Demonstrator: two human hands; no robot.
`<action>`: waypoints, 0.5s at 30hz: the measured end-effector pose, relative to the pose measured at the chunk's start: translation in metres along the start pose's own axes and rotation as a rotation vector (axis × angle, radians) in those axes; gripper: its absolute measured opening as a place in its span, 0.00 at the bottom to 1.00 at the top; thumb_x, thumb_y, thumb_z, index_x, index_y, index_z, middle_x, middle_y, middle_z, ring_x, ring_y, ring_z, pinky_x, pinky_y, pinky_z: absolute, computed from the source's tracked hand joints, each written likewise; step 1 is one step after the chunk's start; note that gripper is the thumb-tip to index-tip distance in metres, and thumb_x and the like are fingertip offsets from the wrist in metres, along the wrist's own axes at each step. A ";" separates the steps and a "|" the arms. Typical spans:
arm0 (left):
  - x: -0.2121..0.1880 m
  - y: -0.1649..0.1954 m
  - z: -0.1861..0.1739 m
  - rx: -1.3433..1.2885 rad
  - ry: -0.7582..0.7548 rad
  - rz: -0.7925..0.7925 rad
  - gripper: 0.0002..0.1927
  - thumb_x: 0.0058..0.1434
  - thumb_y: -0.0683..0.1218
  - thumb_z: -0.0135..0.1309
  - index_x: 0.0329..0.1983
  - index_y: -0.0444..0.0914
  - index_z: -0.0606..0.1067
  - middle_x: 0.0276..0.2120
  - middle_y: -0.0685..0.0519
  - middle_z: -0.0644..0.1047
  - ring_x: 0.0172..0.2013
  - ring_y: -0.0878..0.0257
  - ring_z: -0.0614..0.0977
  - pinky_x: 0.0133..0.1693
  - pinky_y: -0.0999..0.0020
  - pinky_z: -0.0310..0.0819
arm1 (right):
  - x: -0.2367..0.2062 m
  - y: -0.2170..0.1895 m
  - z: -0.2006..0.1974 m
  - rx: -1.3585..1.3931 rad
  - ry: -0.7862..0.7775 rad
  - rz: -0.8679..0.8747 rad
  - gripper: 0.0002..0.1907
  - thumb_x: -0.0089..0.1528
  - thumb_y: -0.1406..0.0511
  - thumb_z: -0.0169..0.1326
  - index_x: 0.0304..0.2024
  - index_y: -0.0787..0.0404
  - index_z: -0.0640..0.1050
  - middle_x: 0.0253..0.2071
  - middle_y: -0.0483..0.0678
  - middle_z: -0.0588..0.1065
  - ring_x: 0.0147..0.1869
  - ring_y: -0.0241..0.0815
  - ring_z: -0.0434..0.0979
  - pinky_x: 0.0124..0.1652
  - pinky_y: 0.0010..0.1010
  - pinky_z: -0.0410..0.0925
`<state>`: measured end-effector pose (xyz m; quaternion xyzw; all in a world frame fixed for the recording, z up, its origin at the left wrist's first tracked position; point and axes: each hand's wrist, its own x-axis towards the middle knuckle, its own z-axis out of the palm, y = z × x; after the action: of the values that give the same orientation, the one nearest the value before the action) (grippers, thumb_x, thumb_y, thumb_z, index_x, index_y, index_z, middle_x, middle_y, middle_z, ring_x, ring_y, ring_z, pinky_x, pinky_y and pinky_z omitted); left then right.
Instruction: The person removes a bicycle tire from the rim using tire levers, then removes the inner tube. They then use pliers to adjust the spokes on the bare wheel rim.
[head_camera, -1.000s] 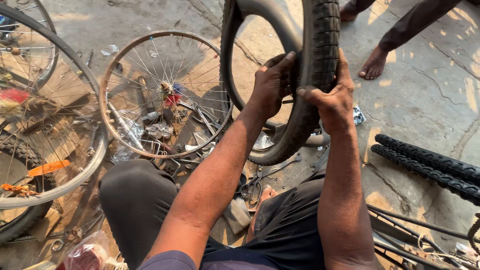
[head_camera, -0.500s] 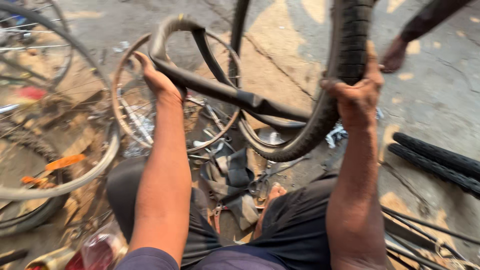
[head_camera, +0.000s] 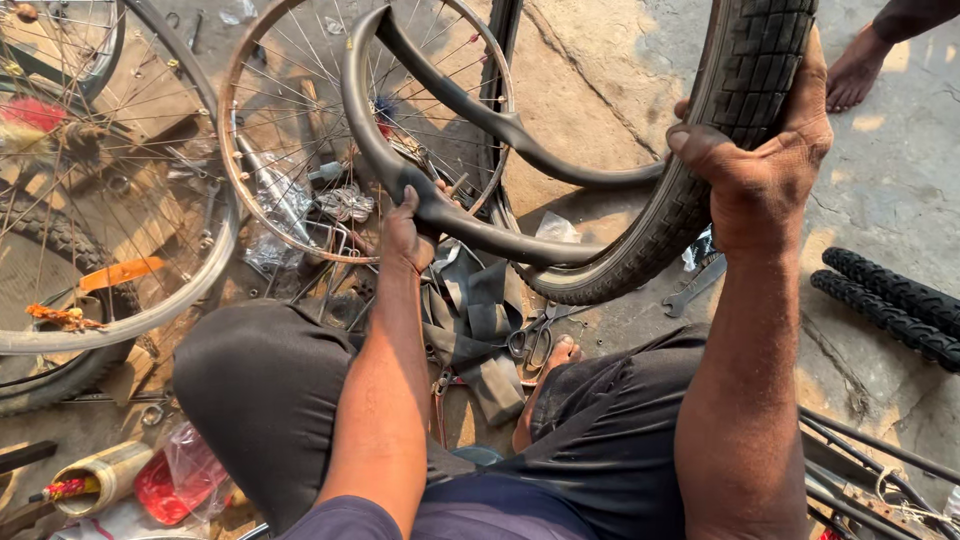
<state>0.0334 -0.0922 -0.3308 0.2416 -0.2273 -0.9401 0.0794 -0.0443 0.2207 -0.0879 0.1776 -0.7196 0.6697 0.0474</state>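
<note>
We note the inner tube (head_camera: 440, 215) as the item in hand: a limp black rubber loop, most of it already drawn clear of the tyre (head_camera: 700, 160) and arching up and to the left over the bare spoked rim (head_camera: 235, 190) lying on the ground. One end of the tube runs right, toward the inside of the tyre, and appears to sit in the casing there; we cannot tell how much remains tucked in. Our left hand (head_camera: 405, 235) has its fingers wrapped tight around the tube at the bottom of the loop. Our right hand (head_camera: 755, 165) clamps the tyre's knobbly tread, fingers curled over the outer edge, holding it upright and off the ground. We judge the extraction mostly done: what is left is freeing the last stretch on the right side. Below the hands, scissors (head_camera: 535, 335) and folded strips of black rubber (head_camera: 480, 330) lie between our knees, and a flat spanner (head_camera: 690, 290) rests on the concrete just beside the tyre. A second tyre (head_camera: 890, 300) lies well apart to the right, and another person's bare foot (head_camera: 860, 65) stands beyond.
</note>
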 end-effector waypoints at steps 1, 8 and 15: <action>-0.003 -0.004 -0.001 -0.057 -0.146 0.021 0.24 0.69 0.54 0.54 0.53 0.28 0.72 0.45 0.40 0.79 0.46 0.45 0.83 0.54 0.46 0.78 | -0.001 0.001 0.002 0.003 -0.004 -0.002 0.45 0.59 0.75 0.64 0.77 0.59 0.62 0.51 0.46 0.75 0.53 0.42 0.82 0.58 0.38 0.77; -0.001 -0.026 -0.020 -0.254 -0.210 -0.106 0.25 0.72 0.58 0.49 0.55 0.30 0.73 0.45 0.40 0.79 0.47 0.46 0.82 0.56 0.48 0.76 | -0.005 0.005 0.003 0.066 -0.028 -0.016 0.46 0.59 0.77 0.64 0.77 0.60 0.61 0.51 0.47 0.75 0.53 0.43 0.81 0.56 0.38 0.75; 0.010 -0.043 -0.037 -0.282 0.017 -0.110 0.25 0.71 0.57 0.44 0.56 0.31 0.72 0.47 0.42 0.79 0.45 0.45 0.82 0.53 0.46 0.76 | -0.003 -0.002 0.009 0.086 -0.031 0.021 0.45 0.61 0.76 0.64 0.78 0.62 0.61 0.51 0.49 0.75 0.52 0.45 0.81 0.55 0.42 0.79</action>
<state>0.0415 -0.0710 -0.3842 0.2479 -0.0785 -0.9636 0.0628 -0.0394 0.2124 -0.0878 0.1821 -0.6926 0.6976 0.0214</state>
